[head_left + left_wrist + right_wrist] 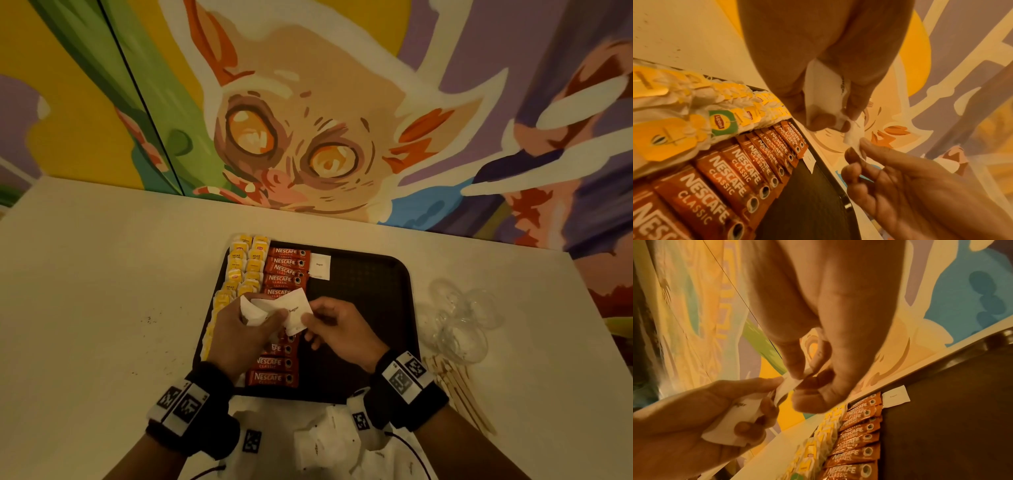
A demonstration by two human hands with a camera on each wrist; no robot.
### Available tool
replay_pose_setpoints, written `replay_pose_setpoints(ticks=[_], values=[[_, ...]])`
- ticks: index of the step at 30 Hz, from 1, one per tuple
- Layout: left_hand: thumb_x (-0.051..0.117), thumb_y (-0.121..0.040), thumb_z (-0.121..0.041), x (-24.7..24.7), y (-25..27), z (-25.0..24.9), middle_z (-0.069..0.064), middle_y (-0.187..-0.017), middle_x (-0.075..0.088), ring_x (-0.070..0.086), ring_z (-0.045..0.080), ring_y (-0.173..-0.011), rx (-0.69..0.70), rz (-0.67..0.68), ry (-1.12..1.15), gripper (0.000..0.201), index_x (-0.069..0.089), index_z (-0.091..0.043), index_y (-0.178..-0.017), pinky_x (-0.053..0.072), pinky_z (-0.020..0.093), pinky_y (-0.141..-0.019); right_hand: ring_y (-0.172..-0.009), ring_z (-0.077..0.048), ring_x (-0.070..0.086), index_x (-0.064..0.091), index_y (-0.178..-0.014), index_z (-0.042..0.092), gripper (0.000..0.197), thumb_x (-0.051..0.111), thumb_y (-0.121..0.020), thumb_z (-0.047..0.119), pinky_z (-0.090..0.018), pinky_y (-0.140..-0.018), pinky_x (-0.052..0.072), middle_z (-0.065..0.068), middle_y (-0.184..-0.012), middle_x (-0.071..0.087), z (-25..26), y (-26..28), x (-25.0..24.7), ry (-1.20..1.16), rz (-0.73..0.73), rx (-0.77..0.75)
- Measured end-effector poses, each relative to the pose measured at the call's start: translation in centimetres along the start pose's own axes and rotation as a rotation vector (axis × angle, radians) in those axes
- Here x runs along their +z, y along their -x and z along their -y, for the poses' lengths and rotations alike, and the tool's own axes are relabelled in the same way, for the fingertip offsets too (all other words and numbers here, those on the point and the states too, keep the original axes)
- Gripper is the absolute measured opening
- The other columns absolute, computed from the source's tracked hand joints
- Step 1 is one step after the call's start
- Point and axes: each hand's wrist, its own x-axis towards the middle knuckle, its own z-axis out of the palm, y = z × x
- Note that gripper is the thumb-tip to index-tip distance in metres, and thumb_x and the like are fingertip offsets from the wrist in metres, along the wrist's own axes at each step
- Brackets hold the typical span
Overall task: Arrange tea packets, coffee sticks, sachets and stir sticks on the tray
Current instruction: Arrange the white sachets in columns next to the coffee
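A black tray [370,291] holds a column of yellow tea packets [239,270], a column of red Nescafe coffee sticks [286,270] and one white sugar sachet [319,266] at its far edge. Above the tray's middle, my left hand [267,322] grips a small stack of white sugar sachets [260,308]. My right hand [313,323] pinches the corner of the top sachet [298,313] between thumb and forefinger. The left wrist view shows that pinched corner [854,139]. The right wrist view shows the stack [744,415] in my left palm. Wooden stir sticks [459,394] lie on the table right of the tray.
Clear plastic cups [455,318] lie on the table beyond the stir sticks. More white sachets [325,442] are heaped on the table in front of the tray. The tray's right half [951,426] is bare. A painted wall stands behind the table.
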Motion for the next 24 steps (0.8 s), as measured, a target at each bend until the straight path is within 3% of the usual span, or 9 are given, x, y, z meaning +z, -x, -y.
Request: replay_pose_setpoints(ticks=[3, 6, 12, 15, 18, 24], values=[[0.076, -0.081, -0.017, 0.1, -0.1, 0.0, 0.004, -0.074, 0.072, 0.069, 0.020, -0.060, 0.011, 0.022, -0.021, 0.021, 0.064, -0.012, -0.098, 0.057, 0.030, -0.051, -0.081, -0.013, 0.066, 0.065, -0.109, 0.019, 0.014, 0.060, -0.096, 0.017, -0.025, -0.068, 0.056, -0.003, -0.110, 0.069, 0.0, 0.0, -0.2, 0.027, -0.027, -0.011], [0.074, -0.083, -0.019, 0.2, -0.3, 0.4, 0.008, -0.081, 0.072, 0.069, 0.021, -0.066, -0.017, 0.012, 0.013, 0.022, 0.063, -0.012, -0.101, 0.056, 0.031, -0.054, -0.078, -0.012, 0.066, 0.066, -0.110, 0.010, 0.017, 0.061, -0.095, 0.011, -0.025, -0.067, 0.057, -0.004, -0.107, 0.069, 0.0, -0.4, -0.8, -0.042, -0.107, 0.003], [0.067, -0.089, -0.022, 0.1, -0.6, 1.5, 0.001, -0.108, 0.069, 0.067, 0.021, -0.098, -0.132, -0.035, 0.077, 0.029, 0.061, -0.020, -0.117, 0.058, 0.045, -0.082, -0.080, -0.014, 0.065, 0.064, -0.113, 0.016, 0.020, 0.062, -0.094, 0.012, -0.028, -0.071, 0.058, -0.005, -0.104, 0.068, -1.1, -3.6, -3.7, -0.192, -0.463, 0.193], [0.066, -0.090, -0.020, 0.1, -0.5, 1.9, 0.002, -0.109, 0.068, 0.066, 0.020, -0.098, -0.121, -0.025, 0.064, 0.031, 0.060, -0.018, -0.120, 0.057, 0.037, -0.076, -0.078, -0.012, 0.064, 0.064, -0.120, 0.016, 0.027, 0.065, -0.093, 0.019, -0.025, -0.062, 0.054, -0.001, -0.098, 0.068, -2.4, -5.8, -5.5, -0.122, -0.597, 0.295], [0.067, -0.089, -0.019, 0.0, -0.5, 2.2, 0.000, -0.108, 0.069, 0.067, 0.018, -0.097, -0.124, -0.019, 0.064, 0.031, 0.061, -0.018, -0.119, 0.055, 0.028, -0.069, -0.075, -0.015, 0.062, 0.067, -0.120, 0.016, 0.030, 0.067, -0.091, 0.024, -0.025, -0.058, 0.050, -0.006, -0.099, 0.070, -3.3, -7.7, -6.6, -0.058, -0.664, 0.369], [0.068, -0.088, -0.019, -0.5, -0.7, 3.0, 0.000, -0.110, 0.070, 0.067, 0.019, -0.100, -0.147, -0.015, 0.069, 0.035, 0.061, -0.019, -0.123, 0.057, 0.036, -0.079, -0.080, -0.021, 0.062, 0.068, -0.120, 0.016, 0.031, 0.068, -0.090, 0.023, -0.025, -0.050, 0.047, -0.012, -0.111, 0.069, -3.4, -10.7, -7.4, 0.075, -0.656, 0.516]])
